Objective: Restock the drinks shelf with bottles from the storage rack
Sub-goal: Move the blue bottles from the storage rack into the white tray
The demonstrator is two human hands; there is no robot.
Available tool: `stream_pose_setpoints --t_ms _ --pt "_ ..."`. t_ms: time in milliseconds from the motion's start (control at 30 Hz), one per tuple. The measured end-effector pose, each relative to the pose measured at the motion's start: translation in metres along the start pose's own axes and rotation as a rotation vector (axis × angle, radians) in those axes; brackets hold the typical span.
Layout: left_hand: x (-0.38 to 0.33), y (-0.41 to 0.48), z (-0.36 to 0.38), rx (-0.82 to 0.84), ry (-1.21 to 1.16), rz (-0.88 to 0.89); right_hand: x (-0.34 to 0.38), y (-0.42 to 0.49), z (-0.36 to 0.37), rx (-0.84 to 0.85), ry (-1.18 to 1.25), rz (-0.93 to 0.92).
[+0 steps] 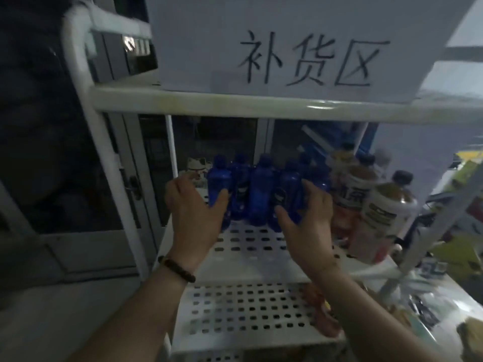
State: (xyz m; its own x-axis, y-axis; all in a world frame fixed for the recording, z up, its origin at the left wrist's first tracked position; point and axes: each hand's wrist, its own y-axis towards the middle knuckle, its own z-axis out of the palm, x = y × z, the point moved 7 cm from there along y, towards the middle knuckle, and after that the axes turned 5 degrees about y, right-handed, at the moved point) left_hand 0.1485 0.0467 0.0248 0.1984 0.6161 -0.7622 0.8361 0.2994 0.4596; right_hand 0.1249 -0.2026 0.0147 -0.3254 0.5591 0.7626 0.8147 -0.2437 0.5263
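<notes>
Blue bottles (pixel 258 194) were partly hidden behind left hand (pixel 193 207), right hand (pixel 308 218); grip was unclear. White-label bottles (pixel 384 212) were blurred. Sign (pixel 287 43) was cut by top edge.
</notes>
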Motion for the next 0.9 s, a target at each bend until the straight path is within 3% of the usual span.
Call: stream_pose_setpoints --t_ms 167,267,467,700,900 --pt "0.036 0.031 0.049 0.266 -0.052 -0.048 0.005 0.034 0.026 -0.109 -0.267 -0.036" --pt "0.048 0.037 0.061 0.266 -0.105 -0.021 0.005 0.047 0.032 -0.064 -0.359 -0.081" --pt "0.04 0.033 0.052 0.185 -0.14 0.021 0.014 0.051 0.023 -0.054 -0.283 -0.076" --pt "-0.015 -0.02 0.018 0.229 -0.219 0.069 0.026 0.013 -0.03 -0.037 0.26 0.01" --pt "-0.097 -0.103 0.057 0.531 -0.269 0.088 0.022 -0.03 -0.158 0.004 0.479 -0.007"
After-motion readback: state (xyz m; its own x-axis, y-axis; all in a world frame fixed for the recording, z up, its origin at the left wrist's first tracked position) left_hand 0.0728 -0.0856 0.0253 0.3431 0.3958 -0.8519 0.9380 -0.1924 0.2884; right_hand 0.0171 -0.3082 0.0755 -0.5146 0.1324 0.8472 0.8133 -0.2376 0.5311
